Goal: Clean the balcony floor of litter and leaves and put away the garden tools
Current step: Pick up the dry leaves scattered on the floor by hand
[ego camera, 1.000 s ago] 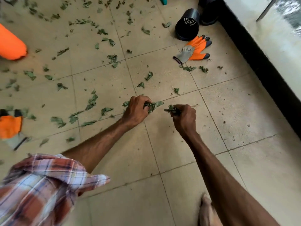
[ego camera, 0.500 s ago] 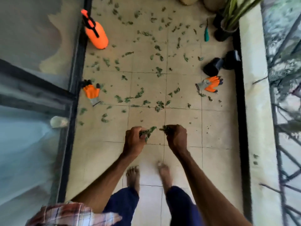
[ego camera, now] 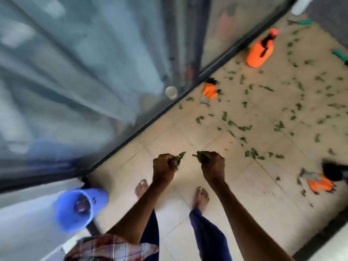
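- Down and to the left of the left hand (ego camera: 163, 168), the blue bucket (ego camera: 66, 221) sits by the door frame. It looks like the likely drop point, and a careless toss could miss its mouth and scatter litter back onto the tiled floor (ego camera: 244, 194).
- Both hands are clenched on leaves: the left hand grips the left clump (ego camera: 176, 160), and the right hand (ego camera: 212, 166) grips the right clump (ego camera: 202, 156). Tips poke out past the fingers of each, so pieces may slip free on the way.
- Just below the hands stand the bare feet (ego camera: 201, 194); a leaf dropped there could be trodden flat.
- Ahead and to the right of the right hand, loose leaves (ego camera: 243, 128) lie thick on the tiles, so the job looks far from done.
- The door-side glove (ego camera: 209, 91), right-side glove (ego camera: 318, 182), orange sprayer (ego camera: 259, 54) and green-handled tool (ego camera: 339, 54) lie among them, well apart from both hands. Leaves hidden under them could get missed.
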